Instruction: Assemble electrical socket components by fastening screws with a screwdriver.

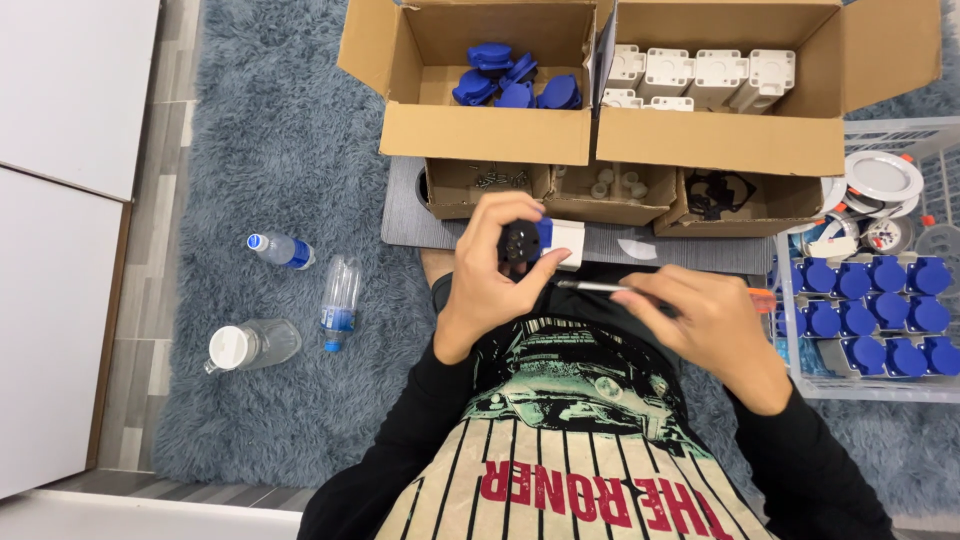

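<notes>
Over lap | left hand [490, 285] grips socket [540, 243] | right hand [705, 325] pinches screwdriver [600, 287], tip leftward

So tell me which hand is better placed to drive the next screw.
Probably the right hand: it holds the screwdriver, tip aimed toward the socket part. The left hand is occupied gripping that part.

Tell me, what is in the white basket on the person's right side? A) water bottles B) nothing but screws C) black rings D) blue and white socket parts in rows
D: the white basket holds blue and white socket parts lined up in rows.
</notes>
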